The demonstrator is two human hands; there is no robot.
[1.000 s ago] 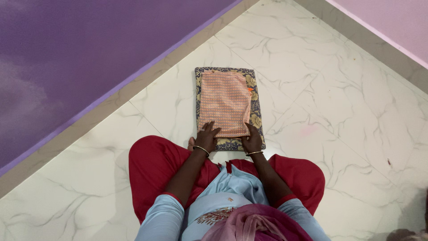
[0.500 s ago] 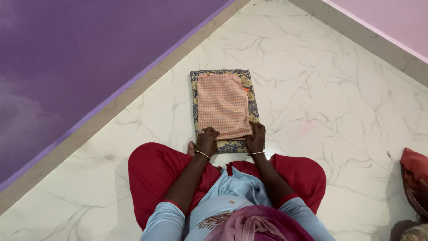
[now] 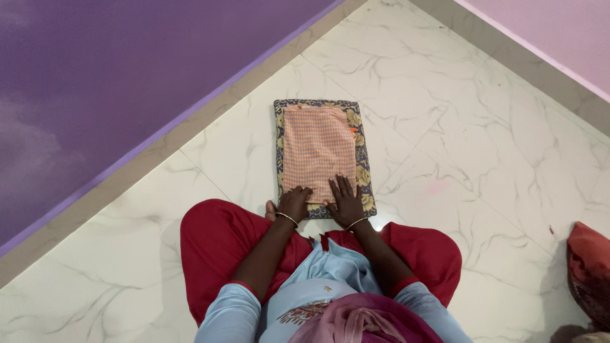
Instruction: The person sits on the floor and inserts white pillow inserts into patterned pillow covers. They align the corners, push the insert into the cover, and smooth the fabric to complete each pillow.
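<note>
— Where do we stand with the folding?

— We judge it nearly done. The orange cloth (image 3: 319,151) lies as a flat, narrow rectangle on top of the flowered cloth (image 3: 363,190), which shows as a dark border on all four sides. Its far edge sits close to the far edge of the flowered cloth, and its near edge is under our hands.

— And the hands?

— Our left hand (image 3: 295,202) rests on the near left corner of the orange cloth with the fingers curled down; whether it pinches the edge or only presses it, we cannot tell. Our right hand (image 3: 345,199) lies spread flat on the near edge, palm down, holding nothing.

— What seems left?

— As we read it, only smoothing that near edge, perhaps one more fold. The stack looks neat otherwise.

— What can't we make out?

— The near edge of both cloths is covered by our hands, so we cannot say whether it lies square. The layers inside the fold are hidden. A small orange tag (image 3: 351,129) juts from the right edge, too small to identify. At the right edge of the floor (image 3: 483,127) a red bundle (image 3: 589,270) is cut off by the frame.
</note>
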